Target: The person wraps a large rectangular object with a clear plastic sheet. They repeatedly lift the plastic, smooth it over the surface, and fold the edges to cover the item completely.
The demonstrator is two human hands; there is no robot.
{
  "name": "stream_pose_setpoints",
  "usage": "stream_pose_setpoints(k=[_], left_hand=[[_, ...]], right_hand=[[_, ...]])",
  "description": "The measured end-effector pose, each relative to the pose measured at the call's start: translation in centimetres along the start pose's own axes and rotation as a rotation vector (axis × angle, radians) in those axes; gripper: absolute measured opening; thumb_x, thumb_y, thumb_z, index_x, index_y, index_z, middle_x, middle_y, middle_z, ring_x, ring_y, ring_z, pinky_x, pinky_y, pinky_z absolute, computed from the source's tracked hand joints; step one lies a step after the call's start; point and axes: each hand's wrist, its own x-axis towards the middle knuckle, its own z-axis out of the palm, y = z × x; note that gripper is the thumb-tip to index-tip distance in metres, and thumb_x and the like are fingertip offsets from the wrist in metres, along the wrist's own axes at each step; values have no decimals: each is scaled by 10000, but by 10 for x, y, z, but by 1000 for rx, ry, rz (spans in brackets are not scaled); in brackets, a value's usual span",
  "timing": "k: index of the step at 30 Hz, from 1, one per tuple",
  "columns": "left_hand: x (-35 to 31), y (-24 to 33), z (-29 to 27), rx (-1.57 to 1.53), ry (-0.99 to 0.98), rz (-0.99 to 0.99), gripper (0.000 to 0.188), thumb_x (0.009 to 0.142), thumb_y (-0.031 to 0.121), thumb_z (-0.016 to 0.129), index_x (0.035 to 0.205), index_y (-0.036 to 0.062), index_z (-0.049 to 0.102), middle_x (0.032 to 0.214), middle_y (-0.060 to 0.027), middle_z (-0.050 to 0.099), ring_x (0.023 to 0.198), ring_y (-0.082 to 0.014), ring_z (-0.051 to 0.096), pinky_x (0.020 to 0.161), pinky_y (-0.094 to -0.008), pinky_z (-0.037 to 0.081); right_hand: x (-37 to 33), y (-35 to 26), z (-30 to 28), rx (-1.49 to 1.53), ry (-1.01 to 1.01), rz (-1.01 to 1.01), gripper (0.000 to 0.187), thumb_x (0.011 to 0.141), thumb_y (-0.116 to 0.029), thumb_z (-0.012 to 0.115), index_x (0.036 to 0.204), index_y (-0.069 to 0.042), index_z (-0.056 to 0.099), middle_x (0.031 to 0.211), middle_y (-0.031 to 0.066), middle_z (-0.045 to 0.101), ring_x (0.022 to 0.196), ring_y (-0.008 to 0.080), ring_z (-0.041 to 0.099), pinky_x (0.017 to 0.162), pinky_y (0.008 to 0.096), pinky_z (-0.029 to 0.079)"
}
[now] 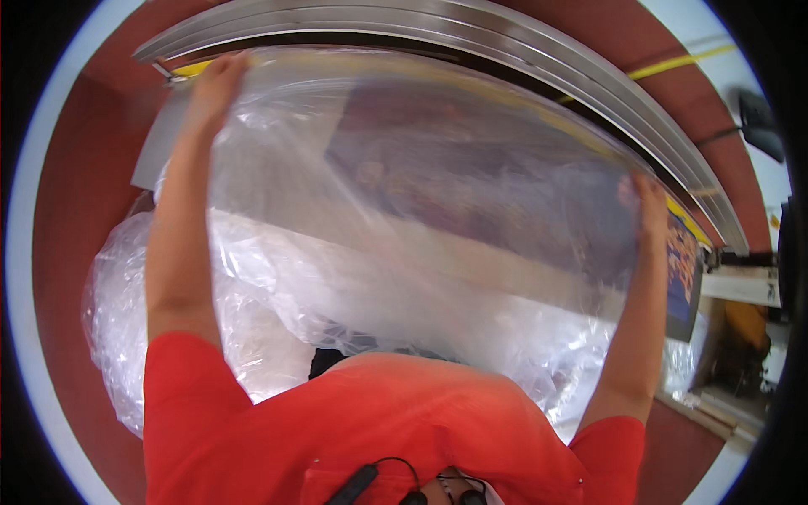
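A wide clear plastic sheet (278,160) is stretched between my two raised hands and hangs down toward my body. At the far left, my left hand (222,77) is closed on the sheet's upper corner, beside a yellow strip. My right hand (645,200), lower and at the far right, is closed on the sheet's edge; its fingers are slightly blurred. Beneath the sheet, a dark printed panel (471,160) shows through hazily. Part of a colourful print (680,265) sticks out uncovered beyond my right forearm.
A long ridged metal bar (404,21) curves along the far side, just beyond both hands. Crumpled clear plastic (126,303) bulges at the left, over the red floor (63,252). Metal machine parts (741,286) stand at the right. A yellow line (682,63) crosses the upper right.
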Motion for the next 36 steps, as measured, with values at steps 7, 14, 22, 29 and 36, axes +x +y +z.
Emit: stream_pose_setpoints(k=[7,14,22,29,36], left_hand=[[-217,-184,-203,734,-26,-358,263,761,251,492,670,5,475,624,-136,483,602,-220,456,590,-348,368],[-228,-23,-66,372,-131,24,157,750,136,539,780,-17,523,701,-111,530,652,-198,503,634,-254,396],[-180,68,41,-46,-470,409,288,815,272,420,959,45,522,821,-25,540,715,-124,491,675,-266,408],[-101,-211,-381,951,-57,-50,347,796,236,431,1062,14,457,1000,-102,504,921,-186,475,769,-294,383],[-31,-279,-389,1434,33,-380,322,823,246,350,1057,52,456,913,-132,539,850,-244,518,715,-342,408]], right_hand=[[-120,-58,116,48,-490,53,179,761,-202,538,774,-24,521,608,9,508,450,65,460,425,181,371],[-191,-73,176,-83,-788,39,150,774,-164,513,755,-16,514,561,20,502,453,72,472,418,192,370],[-235,-77,134,-367,-737,-128,245,768,-214,501,642,-5,475,532,61,498,448,126,439,458,268,359],[-272,3,-20,-618,-694,14,113,691,-109,505,740,-9,487,603,96,494,559,193,473,518,266,393],[-279,42,-262,-83,-222,559,327,673,-154,570,975,-84,466,763,-5,479,543,80,467,542,220,429]])
